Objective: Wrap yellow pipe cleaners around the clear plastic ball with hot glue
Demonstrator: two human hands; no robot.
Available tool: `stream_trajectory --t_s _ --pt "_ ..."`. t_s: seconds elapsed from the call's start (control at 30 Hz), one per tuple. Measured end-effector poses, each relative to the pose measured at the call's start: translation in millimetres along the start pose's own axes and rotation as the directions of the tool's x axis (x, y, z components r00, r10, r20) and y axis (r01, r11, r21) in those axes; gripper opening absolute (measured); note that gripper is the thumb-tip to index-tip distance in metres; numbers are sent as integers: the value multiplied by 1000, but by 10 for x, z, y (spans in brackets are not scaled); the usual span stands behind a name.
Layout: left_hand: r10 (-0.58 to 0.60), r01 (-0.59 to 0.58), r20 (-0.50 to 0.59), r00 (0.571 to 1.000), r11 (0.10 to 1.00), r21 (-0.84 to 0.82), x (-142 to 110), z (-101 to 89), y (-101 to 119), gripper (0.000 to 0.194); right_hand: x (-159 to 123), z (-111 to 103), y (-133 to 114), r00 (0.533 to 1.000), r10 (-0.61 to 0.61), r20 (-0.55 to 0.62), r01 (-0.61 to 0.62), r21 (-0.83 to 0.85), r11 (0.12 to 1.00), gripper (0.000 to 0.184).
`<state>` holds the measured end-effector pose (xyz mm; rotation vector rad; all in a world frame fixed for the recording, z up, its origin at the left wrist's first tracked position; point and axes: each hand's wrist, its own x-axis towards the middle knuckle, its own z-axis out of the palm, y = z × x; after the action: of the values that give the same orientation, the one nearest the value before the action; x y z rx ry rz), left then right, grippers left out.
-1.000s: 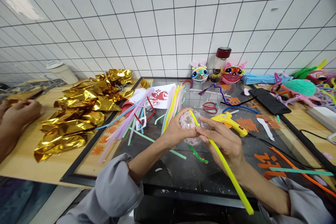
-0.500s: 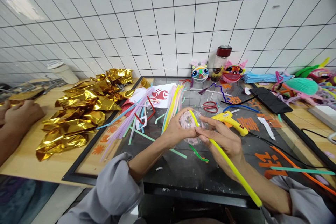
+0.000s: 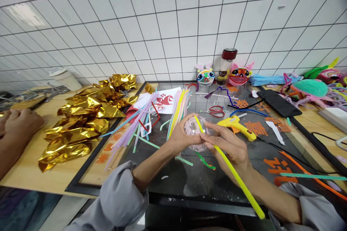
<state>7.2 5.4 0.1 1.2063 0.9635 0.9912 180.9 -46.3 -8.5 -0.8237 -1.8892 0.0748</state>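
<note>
Over the dark glass-topped board, my left hand [image 3: 180,135] is wrapped round a clear ball with pale pink fuzzy trim [image 3: 190,127]. My right hand [image 3: 234,148] pinches a yellow pipe cleaner [image 3: 240,180] against the ball's near side. One end of the pipe cleaner lies across the top of the ball; the long free end slants down toward my right forearm. My fingers cover part of the ball. Just right of my hands rests a yellow hot glue gun [image 3: 240,127], and red-handled scissors [image 3: 216,111] lie beyond them.
Pipe cleaner bundles [image 3: 177,112] and crumpled gold foil [image 3: 81,115] spread to the left. Decorated balls [image 3: 205,77] and a red-lidded bottle [image 3: 226,68] stand by the tiled wall. A black phone [image 3: 279,103] lies right. Another person's hand [image 3: 23,126] is at far left.
The free end of the yellow pipe cleaner has shifted slightly left and down. Both hands keep nearly the same hold on the ball and pipe cleaner. The camera view has tilted slightly.
</note>
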Motion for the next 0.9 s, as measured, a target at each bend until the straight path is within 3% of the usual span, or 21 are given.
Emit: stream_trajectory --t_s 0.57,0.9 --pt "-7 8 11 1000 995 -95 -5 28 47 76 29 -38 -20 1000 -8 25 9 -41 999 28" --pt "-6 13 47 999 987 -160 -16 20 41 79 12 -12 13 1000 22 -11 -22 -4 1000 35"
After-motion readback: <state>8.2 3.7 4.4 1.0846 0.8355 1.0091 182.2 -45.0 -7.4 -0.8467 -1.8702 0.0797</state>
